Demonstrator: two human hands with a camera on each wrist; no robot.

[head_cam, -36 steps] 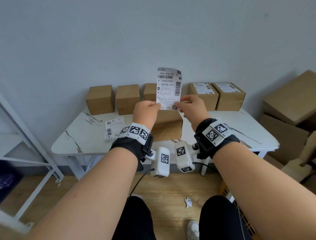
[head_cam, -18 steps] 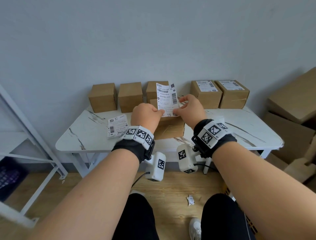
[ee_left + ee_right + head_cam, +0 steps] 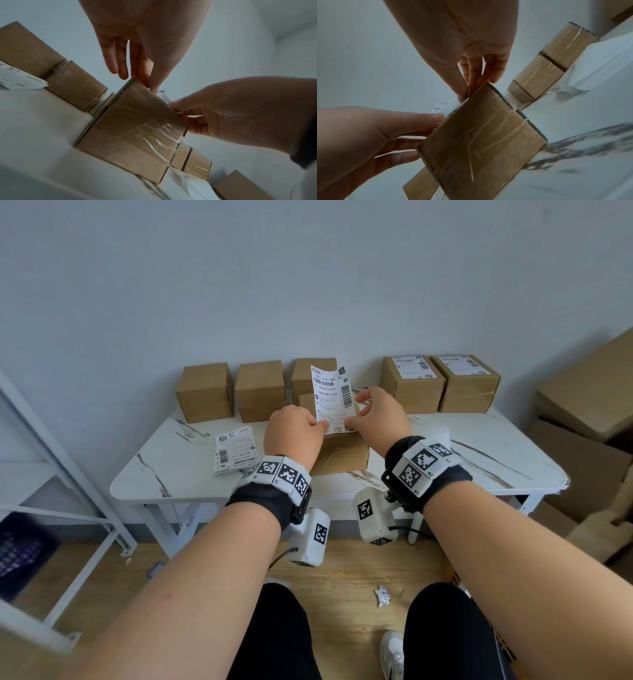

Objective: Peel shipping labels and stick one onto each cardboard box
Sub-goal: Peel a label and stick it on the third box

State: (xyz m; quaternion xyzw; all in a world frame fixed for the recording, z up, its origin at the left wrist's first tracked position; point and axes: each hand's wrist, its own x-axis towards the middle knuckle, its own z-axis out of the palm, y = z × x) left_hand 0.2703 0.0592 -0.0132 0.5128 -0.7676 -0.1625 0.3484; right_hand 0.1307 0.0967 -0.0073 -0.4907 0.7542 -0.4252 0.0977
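A white shipping label (image 3: 330, 395) stands nearly upright over the front cardboard box (image 3: 342, 455) at the table's middle. Its lower edge is down at the box's near top edge. My left hand (image 3: 317, 424) pinches the lower left corner and my right hand (image 3: 352, 424) pinches the lower right one. The left wrist view shows my left fingers (image 3: 150, 83) at the box (image 3: 133, 128) top edge. In the right wrist view my right fingers (image 3: 464, 96) pinch the label (image 3: 443, 106) beside the box (image 3: 479, 142). Three bare boxes (image 3: 205, 392) and two labelled boxes (image 3: 412, 381) line the wall.
A small stack of labels (image 3: 236, 448) lies on the white marble table (image 3: 171, 474) at the left. White backing paper (image 3: 599, 65) lies at the right of the front box. Large cartons (image 3: 589, 412) stand at the right, a metal rack (image 3: 51, 460) at the left.
Both hands have brought the label down from chest height toward the table, so its lower edge now meets the front box's top.
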